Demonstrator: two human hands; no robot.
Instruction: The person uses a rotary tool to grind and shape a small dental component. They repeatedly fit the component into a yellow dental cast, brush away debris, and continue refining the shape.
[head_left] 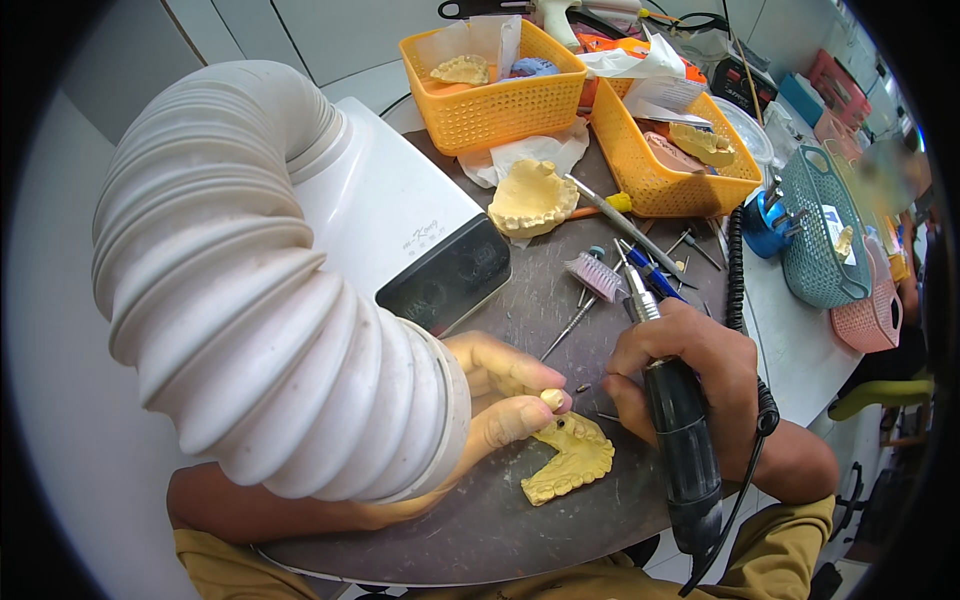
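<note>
Between thumb and fingertips, my left hand (pixel 500 400) pinches a small cream-coloured tooth crown (pixel 552 399). The wide hose mouth hides part of that hand and wrist. My right hand (pixel 690 375) is wrapped round a black and silver dental handpiece (pixel 682 440), its metal tip pointing up and away from me. A coiled cord hangs beside it. Just below the crown, a yellow plaster dental model (pixel 572 462) lies on the dark worktop (pixel 400 550). The handpiece tip and the crown are apart.
A ribbed white hose (pixel 220 260) arches from a white box unit (pixel 400 200) at left. Farther back stand two yellow baskets (pixel 500 105) with plaster models. Another plaster model (pixel 535 198), a pink-bristled brush (pixel 595 275) and several burs lie around. Right are a blue bur holder (pixel 768 225) and teal basket (pixel 825 230).
</note>
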